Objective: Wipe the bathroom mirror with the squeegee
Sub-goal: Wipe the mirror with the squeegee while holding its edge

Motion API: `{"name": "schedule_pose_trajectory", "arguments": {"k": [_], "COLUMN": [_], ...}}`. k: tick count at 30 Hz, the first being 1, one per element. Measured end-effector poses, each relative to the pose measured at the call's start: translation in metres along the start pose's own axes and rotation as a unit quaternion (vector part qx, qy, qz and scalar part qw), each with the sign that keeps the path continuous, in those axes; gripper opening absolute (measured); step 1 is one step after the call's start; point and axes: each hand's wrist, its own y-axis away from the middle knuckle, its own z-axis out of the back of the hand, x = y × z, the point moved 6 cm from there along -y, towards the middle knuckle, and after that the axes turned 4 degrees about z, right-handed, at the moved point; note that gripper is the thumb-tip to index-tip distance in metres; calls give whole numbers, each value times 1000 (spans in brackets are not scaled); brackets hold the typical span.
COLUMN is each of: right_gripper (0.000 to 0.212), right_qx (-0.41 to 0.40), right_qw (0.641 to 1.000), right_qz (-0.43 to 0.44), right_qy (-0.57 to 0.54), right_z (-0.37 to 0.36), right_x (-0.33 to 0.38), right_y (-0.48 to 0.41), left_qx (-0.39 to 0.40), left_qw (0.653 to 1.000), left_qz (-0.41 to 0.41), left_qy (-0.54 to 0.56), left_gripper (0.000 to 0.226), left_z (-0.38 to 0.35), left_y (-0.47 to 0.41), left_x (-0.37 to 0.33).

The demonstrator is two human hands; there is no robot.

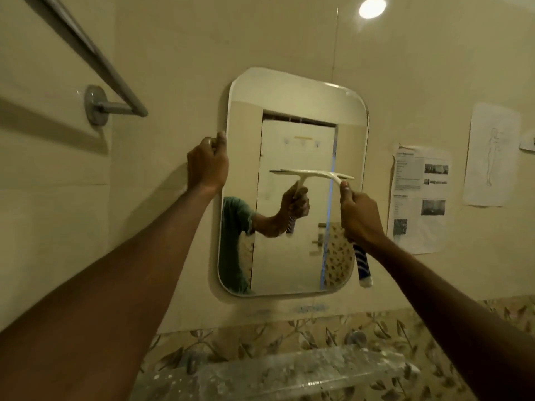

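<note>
A rounded rectangular mirror (pixel 292 117) hangs on the beige tiled wall in the middle of the view. My left hand (pixel 207 163) grips the mirror's left edge at about mid-height. My right hand (pixel 360 218) is closed around the handle of a white squeegee (pixel 324 174), whose blade lies roughly level against the glass at mid-height. A blue-and-white striped handle end pokes out below my right fist. The mirror reflects the hand, the squeegee and a white door.
A metal towel rail (pixel 98 62) juts from the wall at upper left. Printed paper sheets (pixel 419 198) and a line drawing (pixel 492 154) are stuck to the wall right of the mirror. A glass shelf (pixel 289 369) sits below, over leaf-patterned tiles.
</note>
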Motion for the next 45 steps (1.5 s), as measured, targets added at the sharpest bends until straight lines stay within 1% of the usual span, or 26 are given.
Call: {"name": "schedule_pose_trajectory", "arguments": {"k": [3,5,10,14,19,23,26,27,29,30,32,34,36,39,43,45], "right_gripper": [50,48,44,38,40,37,42,42,39,39,38,35,33,38,43,45], "right_qx": [-5,-8,-17,11,45,102,123,125,115,94,54,58,76,101,138,139], "right_qw": [1000,1000,1000,999,998,993,987,986,990,993,997,996,994,991,984,983], "right_qz": [4,12,20,3,-20,-23,-74,-82,-55,-33,-18,-24,-33,-45,-70,-70], "right_qy": [-16,-9,6,36,24,61,73,75,68,63,59,61,67,69,93,101], "right_z": [9,17,38,37,22,7,9,13,25,32,45,46,40,28,5,-3], "right_x": [34,57,110,130,116,85,65,65,81,95,123,139,139,115,60,43], "right_y": [-33,-55,-110,-131,-112,-62,-41,-44,-68,-85,-115,-132,-132,-103,-42,-21], "left_qx": [32,38,57,44,44,49,43,41,34,31,28,26,26,33,25,24], "left_qw": [998,998,998,998,998,998,998,998,999,999,999,999,999,998,999,999], "left_qz": [43,49,22,-2,-10,-12,-10,-8,-2,-1,-2,-8,-7,0,16,20], "left_qy": [14,13,3,-35,-40,-49,-47,-45,-40,-37,-36,-40,-43,-46,-30,-24], "left_gripper": [41,34,32,35,37,37,37,37,36,36,35,35,34,34,34,34], "left_z": [-8,-7,-8,-9,-10,-10,-10,-11,-11,-11,-11,-11,-10,-10,-8,-9], "left_y": [-16,-21,-29,-30,-32,-29,-27,-27,-26,-26,-25,-26,-27,-26,-22,-21], "left_x": [3,6,8,5,8,5,5,5,6,6,7,8,7,7,7,8]}}
